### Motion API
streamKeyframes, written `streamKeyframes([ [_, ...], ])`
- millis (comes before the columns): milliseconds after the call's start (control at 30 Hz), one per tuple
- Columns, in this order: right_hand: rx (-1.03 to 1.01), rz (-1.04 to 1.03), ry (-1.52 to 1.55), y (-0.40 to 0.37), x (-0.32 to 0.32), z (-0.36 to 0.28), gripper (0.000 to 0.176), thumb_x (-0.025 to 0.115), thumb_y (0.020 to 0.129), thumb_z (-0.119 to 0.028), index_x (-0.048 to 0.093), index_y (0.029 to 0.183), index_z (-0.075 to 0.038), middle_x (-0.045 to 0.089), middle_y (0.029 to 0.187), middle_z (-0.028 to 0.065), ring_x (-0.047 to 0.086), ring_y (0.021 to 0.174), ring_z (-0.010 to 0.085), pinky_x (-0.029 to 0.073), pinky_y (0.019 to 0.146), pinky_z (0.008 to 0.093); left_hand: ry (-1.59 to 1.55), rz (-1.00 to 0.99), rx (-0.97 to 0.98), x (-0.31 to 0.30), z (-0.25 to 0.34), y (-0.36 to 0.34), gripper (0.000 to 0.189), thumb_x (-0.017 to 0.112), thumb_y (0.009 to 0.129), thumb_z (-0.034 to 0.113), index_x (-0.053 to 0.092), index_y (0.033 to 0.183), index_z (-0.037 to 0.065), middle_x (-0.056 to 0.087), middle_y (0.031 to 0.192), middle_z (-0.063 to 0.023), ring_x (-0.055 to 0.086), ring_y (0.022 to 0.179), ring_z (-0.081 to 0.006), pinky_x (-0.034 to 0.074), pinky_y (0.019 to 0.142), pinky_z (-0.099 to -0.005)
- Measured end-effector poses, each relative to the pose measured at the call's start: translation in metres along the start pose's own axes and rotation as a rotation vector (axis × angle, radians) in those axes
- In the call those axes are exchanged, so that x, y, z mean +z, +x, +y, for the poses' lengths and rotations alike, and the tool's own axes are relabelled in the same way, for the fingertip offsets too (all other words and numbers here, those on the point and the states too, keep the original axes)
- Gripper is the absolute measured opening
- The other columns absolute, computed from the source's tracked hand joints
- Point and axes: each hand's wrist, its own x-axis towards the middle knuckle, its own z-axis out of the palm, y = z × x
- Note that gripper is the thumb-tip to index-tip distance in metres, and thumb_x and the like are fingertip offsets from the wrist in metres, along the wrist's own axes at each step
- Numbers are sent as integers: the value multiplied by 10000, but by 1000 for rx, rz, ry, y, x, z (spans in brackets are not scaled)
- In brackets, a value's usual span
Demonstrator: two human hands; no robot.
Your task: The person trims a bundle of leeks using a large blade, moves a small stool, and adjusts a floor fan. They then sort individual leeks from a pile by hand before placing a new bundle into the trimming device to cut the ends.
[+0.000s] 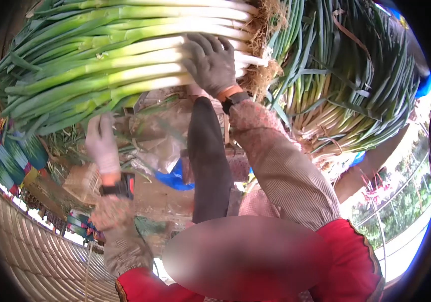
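Observation:
Large leeks [140, 55] lie side by side across the top, green leaves to the left and white stems and roots [263, 50] to the right. My right hand [209, 63], in a grey glove, rests on the white stems with its fingers spread. Lower left, my left hand [102, 145] wears a pale glove and reaches up to the lower edge of the green leaves. Its fingertips are blurred and partly hidden at the leaves, so its grip cannot be made out.
Thinner green onions [346, 85] form a big pile at the right. Below the leeks are a blue plastic piece [176, 177], loose leaf scraps and a dark-clad leg [210, 156]. Rolls of coloured ribbon or twine [17, 153] lie at the far left.

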Motion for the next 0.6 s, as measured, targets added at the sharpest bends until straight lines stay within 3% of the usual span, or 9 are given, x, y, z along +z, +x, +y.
streamKeyframes([
  [67, 4, -1, -9, 1, 0, 0, 330, 647, 925, -357, 630, 1214, -197, 587, 1349, -7, 497, 1292, 218, 287, 1115, 471, 391, 130, 645, -2, 6, 0, 265, 635, 969, 194, 630, 1167, 17, 674, 1188, -171, 659, 1102, -296, 533, 884, -358],
  [100, 9, -42, 18, 0, -4, 1, 336, 653, 923, -350, 627, 1222, -199, 590, 1348, -1, 510, 1278, 225, 294, 1112, 471, 552, 168, 751, 4, 32, 4, 300, 666, 927, 220, 654, 1201, 100, 627, 1318, -118, 562, 1256, -309, 413, 1069, -442],
  [200, 12, -143, -24, 0, -35, 21, 370, 672, 917, -317, 609, 1264, -206, 634, 1292, 33, 569, 1208, 259, 342, 1082, 464, 1008, 98, 932, 24, 56, 41, 405, 687, 916, 305, 640, 1296, 173, 560, 1433, -61, 462, 1365, -301, 292, 1141, -511],
  [300, 82, -181, -16, -9, -52, 34, 291, 651, 932, -279, 641, 1212, -202, 673, 1161, 54, 589, 1134, 283, 395, 1001, 458, 1003, 100, 990, 29, 52, 62, 439, 670, 918, 373, 627, 1330, 227, 503, 1493, 15, 382, 1427, -278, 172, 1176, -563],
  [400, 54, -131, 48, -4, -40, 32, 225, 637, 940, -251, 668, 1157, -198, 677, 1096, 55, 600, 1075, 298, 419, 938, 465, 1058, 126, 1030, 21, 61, 66, 453, 665, 922, 378, 620, 1341, 214, 517, 1482, -9, 409, 1411, -266, 184, 1169, -566],
  [600, 116, -89, 152, -12, -23, 16, 144, 644, 916, -171, 685, 1054, -167, 676, 1035, 65, 606, 1020, 306, 437, 911, 435, 1049, 8, 986, 20, 51, 60, 440, 678, 913, 370, 648, 1309, 178, 639, 1266, -63, 555, 1218, -275, 276, 1127, -528],
])
